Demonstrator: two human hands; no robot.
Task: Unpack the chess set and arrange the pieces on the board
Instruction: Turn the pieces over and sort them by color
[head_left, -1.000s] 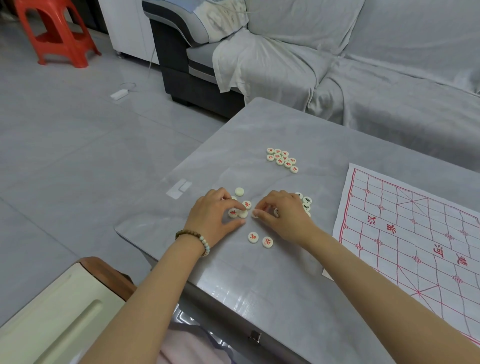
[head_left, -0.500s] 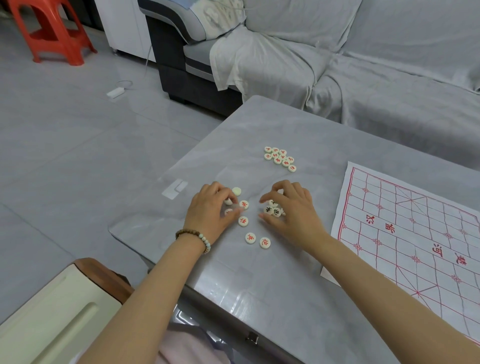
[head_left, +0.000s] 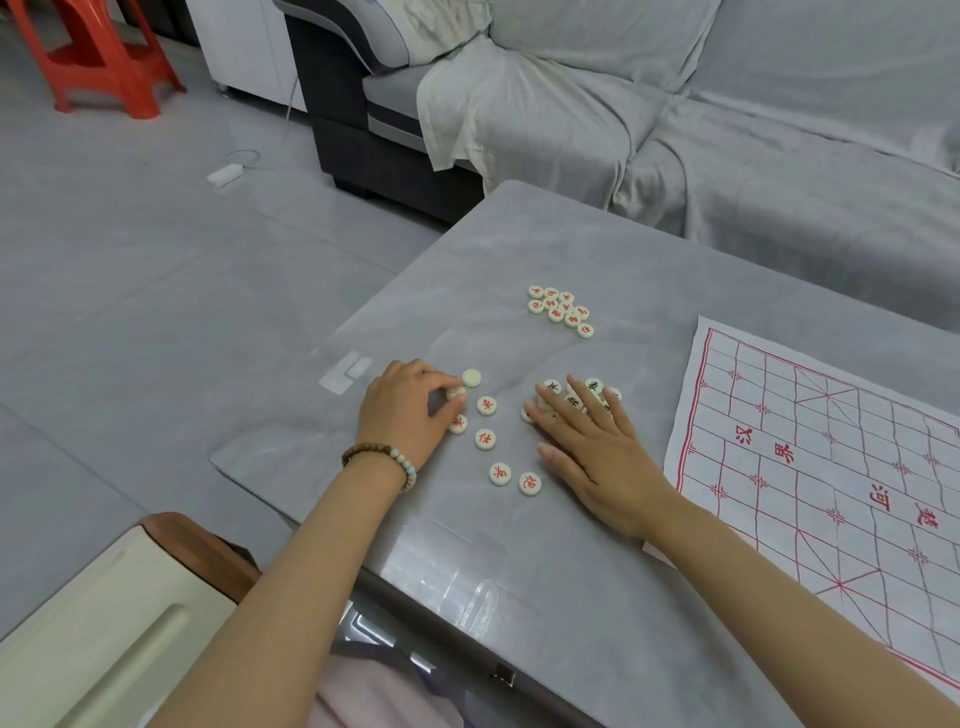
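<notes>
Round cream chess pieces lie on the grey table. My left hand pinches one piece between thumb and fingertips; a blank-faced piece sits just beyond it. Several red-marked pieces lie loose between my hands. My right hand lies flat with straight fingers over a cluster of dark-marked pieces. Another group of red pieces lies farther back. The white paper board with red lines is spread at the right, bare of pieces.
A grey covered sofa runs behind the table. A red plastic stool stands on the floor at far left, with a white adapter and cable nearby. A cream and brown chair is at the lower left.
My right hand has flattened and slid right over the dark-marked cluster. My left hand drew back left and now pinches a single piece. The red pieces between the hands lie uncovered.
</notes>
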